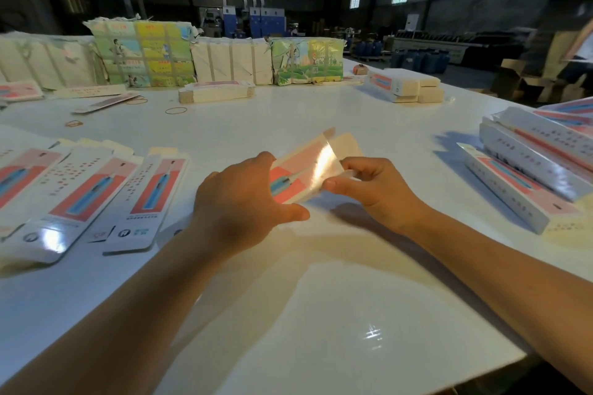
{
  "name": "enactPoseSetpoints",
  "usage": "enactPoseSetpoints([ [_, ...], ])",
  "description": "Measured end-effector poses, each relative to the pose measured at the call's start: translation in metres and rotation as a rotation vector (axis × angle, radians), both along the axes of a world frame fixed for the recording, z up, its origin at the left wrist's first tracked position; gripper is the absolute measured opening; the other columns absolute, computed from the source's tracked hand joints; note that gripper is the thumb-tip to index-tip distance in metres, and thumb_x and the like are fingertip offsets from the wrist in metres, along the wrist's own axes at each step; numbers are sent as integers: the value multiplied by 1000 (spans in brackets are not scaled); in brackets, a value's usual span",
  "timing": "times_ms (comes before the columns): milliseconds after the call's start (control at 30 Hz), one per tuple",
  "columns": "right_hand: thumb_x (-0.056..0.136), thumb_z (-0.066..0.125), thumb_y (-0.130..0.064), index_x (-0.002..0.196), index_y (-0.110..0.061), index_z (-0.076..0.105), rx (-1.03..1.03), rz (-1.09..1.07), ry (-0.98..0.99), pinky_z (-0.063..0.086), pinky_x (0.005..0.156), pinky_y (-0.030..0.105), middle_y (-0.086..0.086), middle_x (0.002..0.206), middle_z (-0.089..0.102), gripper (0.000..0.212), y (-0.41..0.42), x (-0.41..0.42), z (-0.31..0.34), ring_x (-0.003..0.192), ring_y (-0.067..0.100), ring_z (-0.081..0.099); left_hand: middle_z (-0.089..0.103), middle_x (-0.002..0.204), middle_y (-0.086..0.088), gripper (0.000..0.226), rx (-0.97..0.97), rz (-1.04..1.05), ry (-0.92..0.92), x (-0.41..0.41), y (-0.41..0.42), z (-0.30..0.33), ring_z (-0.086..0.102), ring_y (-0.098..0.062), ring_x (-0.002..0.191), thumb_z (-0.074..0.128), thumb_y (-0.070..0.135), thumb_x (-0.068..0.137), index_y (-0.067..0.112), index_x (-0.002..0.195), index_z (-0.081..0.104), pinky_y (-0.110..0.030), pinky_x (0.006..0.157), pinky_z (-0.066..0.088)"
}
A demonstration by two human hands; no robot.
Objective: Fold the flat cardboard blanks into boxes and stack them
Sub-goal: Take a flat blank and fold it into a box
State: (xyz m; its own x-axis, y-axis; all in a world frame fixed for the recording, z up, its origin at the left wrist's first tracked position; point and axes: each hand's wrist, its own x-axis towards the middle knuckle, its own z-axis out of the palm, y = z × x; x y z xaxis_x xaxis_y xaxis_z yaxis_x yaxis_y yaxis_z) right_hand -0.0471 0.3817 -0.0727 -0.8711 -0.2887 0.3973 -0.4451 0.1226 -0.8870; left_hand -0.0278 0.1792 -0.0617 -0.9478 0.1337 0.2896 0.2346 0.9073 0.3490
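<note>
One cardboard blank [301, 171] is held above the middle of the white tabletop [321, 298], between both hands. Left hand [239, 199] cups the near, left end of the blank, fingers curled over its upper edge and thumb stretched beneath its lower edge, so the grip is closed round the blank. Right hand [373, 189] takes the far, right end, thumb and fingertips pinching the edge beside a raised flap; that grip is also closed on the blank. Printed pink face of the blank is turned up and tilted, with a bright glare across it. Several flat blanks [96, 196] lie fanned and overlapping on the tabletop left of the hands, printed faces up, near but apart from the left hand. Folded boxes [539, 167] lie stacked at the right edge of the tabletop, well apart from the right hand. More flat blanks [216, 91] sit in a low pile toward the far side, with loose rubber bands [176, 111] lying near it. Strapped bundles of printed sheets [144, 53] stand in a row along the far edge.
</note>
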Motion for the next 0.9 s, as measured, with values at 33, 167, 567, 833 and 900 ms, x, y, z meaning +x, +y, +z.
enactPoseSetpoints([
  [33,80,65,5,71,-14,69,-15,-34,6,43,62,10,-12,60,65,22,-1,0,0,56,-2,57,57,107,10,63,4,0,-2,0,0,1,58,-15,91,69,68,64,32,109,42,-37,79,53],
  [167,78,70,2,79,13,67,-59,-132,16,40,65,34,18,75,53,12,-5,0,0,63,19,46,59,107,8,60,19,-4,-48,0,2,3,60,-17,90,62,70,69,30,109,43,-41,80,53],
  [567,85,68,-16,99,-22,59,-144,-419,49,49,53,21,7,89,61,18,2,-1,9,70,13,56,58,99,5,84,3,115,141,4,3,-1,57,-14,79,6,86,48,27,100,37,-28,60,44],
  [833,91,58,-7,86,-36,67,-70,-387,192,46,56,17,-2,92,64,31,-10,11,6,64,4,55,57,98,2,85,-98,172,213,3,1,-7,55,-14,78,2,83,50,25,102,36,-27,59,41],
  [900,91,58,-7,88,-36,67,-80,-375,184,46,54,15,0,95,64,31,-11,13,6,64,4,55,56,97,3,89,-100,166,215,6,1,-6,54,-14,77,1,82,47,23,104,37,-27,60,41],
])
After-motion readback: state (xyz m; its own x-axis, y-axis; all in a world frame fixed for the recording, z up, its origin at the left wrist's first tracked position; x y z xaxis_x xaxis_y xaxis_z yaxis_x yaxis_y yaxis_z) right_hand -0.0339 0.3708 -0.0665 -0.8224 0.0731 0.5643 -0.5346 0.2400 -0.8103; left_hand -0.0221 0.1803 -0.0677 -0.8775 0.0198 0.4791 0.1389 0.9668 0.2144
